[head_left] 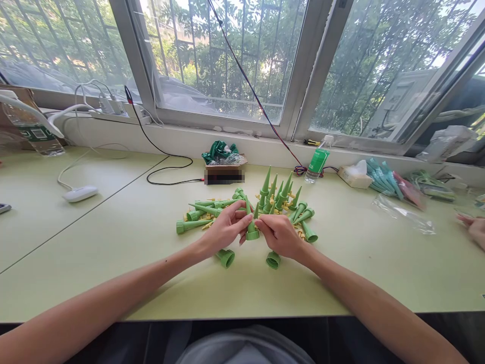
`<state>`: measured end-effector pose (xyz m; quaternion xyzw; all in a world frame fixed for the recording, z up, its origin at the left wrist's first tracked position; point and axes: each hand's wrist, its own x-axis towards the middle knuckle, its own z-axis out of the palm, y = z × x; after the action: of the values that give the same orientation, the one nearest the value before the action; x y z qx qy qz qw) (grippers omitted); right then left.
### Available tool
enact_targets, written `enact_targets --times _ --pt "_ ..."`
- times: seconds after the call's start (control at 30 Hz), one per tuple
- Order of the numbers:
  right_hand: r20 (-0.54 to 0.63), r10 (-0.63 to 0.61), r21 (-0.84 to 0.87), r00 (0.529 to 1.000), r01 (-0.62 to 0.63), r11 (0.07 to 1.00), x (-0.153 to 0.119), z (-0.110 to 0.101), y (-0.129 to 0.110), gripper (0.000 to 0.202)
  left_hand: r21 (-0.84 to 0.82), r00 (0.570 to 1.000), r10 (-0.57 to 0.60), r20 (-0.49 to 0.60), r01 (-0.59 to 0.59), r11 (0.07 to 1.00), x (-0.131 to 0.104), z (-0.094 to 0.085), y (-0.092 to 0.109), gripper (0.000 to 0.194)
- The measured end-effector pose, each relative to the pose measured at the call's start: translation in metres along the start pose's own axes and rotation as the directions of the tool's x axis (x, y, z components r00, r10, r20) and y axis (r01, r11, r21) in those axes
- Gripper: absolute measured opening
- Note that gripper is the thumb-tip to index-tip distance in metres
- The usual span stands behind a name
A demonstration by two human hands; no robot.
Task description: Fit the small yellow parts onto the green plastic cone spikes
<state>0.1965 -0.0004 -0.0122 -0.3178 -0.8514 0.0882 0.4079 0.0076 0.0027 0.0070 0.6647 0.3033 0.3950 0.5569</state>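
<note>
My left hand [226, 228] is closed round a green plastic plant-watering spike [251, 227], which stands tip up with its wide collar at the bottom. My right hand [281, 235] is pinched against the side of that spike; whatever is between its fingertips is hidden. Behind my hands, several green spikes with small yellow valves [273, 198] stand upright in a group. More spikes [186, 226] lie loose at the left among yellow pieces, and others [310, 232] lie at the right. Nearer to me, two spikes show open collars, one [227, 258] under each wrist.
A small carton [226, 164] with green plastic stands by the window wall. Farther right are a water bottle [318, 161], a tissue box [354, 176] and bagged items [384, 179]. Cables and a white mouse [80, 193] lie left. Another person's hand [473, 227] rests at the right edge.
</note>
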Motion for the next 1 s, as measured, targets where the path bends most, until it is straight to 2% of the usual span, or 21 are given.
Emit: enact_targets --times 0.13,0.23,0.33,0.4,0.5,0.53,0.6,0.67,0.83,1.0 --pt "0.002 0.092 0.052 0.996 -0.092 0.994 0.002 -0.001 -0.005 0.039 0.118 0.993 0.112 -0.043 -0.106 0.987 -0.003 0.005 0.000 0.024" --pt "0.018 0.161 0.114 0.987 -0.162 0.980 0.004 -0.002 -0.009 0.041 0.313 0.966 0.250 -0.059 -0.220 0.924 -0.005 0.005 -0.005 0.016" --pt "0.037 0.236 0.177 0.971 -0.239 0.955 0.005 -0.002 -0.013 0.043 0.572 0.883 0.470 0.017 -0.394 0.719 -0.006 0.003 -0.009 0.006" --pt "0.058 0.284 0.221 0.957 -0.290 0.931 0.005 -0.001 -0.015 0.044 0.679 0.799 0.580 0.158 -0.514 0.523 -0.008 0.001 -0.008 0.010" --pt "0.088 0.330 0.297 0.940 -0.341 0.892 0.004 -0.001 -0.016 0.044 0.728 0.691 0.608 0.392 -0.637 0.255 -0.010 -0.003 -0.004 0.031" --pt "0.096 0.338 0.321 0.936 -0.351 0.880 0.004 -0.001 -0.016 0.043 0.732 0.672 0.594 0.442 -0.653 0.193 -0.010 -0.004 -0.003 0.038" --pt "0.106 0.349 0.357 0.931 -0.363 0.861 0.003 0.000 -0.016 0.042 0.746 0.669 0.569 0.478 -0.651 0.140 -0.012 -0.005 -0.002 0.045" --pt "0.109 0.356 0.366 0.928 -0.371 0.853 0.003 0.001 -0.014 0.042 0.751 0.711 0.537 0.455 -0.630 0.198 -0.012 -0.005 -0.003 0.045" --pt "0.111 0.377 0.353 0.920 -0.391 0.850 0.003 0.006 -0.009 0.045 0.708 0.847 0.451 0.280 -0.499 0.499 -0.011 -0.002 -0.006 0.028" --pt "0.141 0.359 0.403 0.922 -0.385 0.830 0.000 0.005 -0.006 0.045 0.615 0.906 0.423 -0.016 -0.325 0.718 -0.007 0.003 -0.005 0.012"
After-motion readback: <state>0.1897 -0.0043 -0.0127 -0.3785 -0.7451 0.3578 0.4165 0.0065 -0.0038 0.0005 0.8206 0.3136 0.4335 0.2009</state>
